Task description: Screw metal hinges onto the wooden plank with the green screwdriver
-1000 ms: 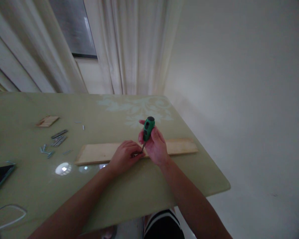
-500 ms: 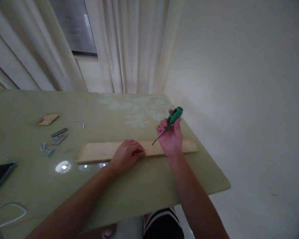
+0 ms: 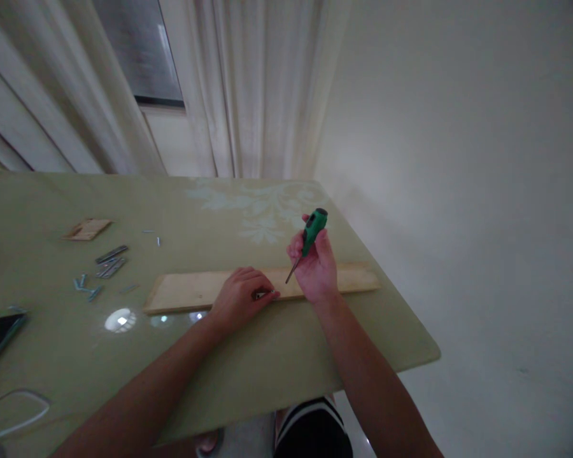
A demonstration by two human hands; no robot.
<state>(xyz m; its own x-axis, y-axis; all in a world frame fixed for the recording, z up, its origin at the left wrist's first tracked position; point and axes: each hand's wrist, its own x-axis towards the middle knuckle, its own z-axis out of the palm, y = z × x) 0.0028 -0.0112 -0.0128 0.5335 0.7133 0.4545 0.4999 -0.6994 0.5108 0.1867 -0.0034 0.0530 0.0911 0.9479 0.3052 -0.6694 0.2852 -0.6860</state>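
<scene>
A long wooden board (image 3: 176, 292) lies flat along the table, close to its right end. My left hand (image 3: 245, 294) rests on the middle of the board, its fingers pinched at the near edge. Something small and shiny shows at those fingertips, too small to name. In my right hand (image 3: 315, 267) is a screwdriver (image 3: 314, 230) with a green and black handle, held tilted above the board. Its metal shaft points down and left, and the tip is a short way right of my left fingertips.
To the left lie several screws (image 3: 93, 294), several metal plates (image 3: 111, 267) and a small wooden piece (image 3: 88, 229). A dark-screened device (image 3: 0, 337) and a white cable (image 3: 33, 395) sit at the far left. The table's edge (image 3: 386, 283) runs along the right.
My right hand has moved left with the screwdriver, bringing its tip closer to my left fingers. The screwdriver stands a bit steeper. My left hand has stayed on the board.
</scene>
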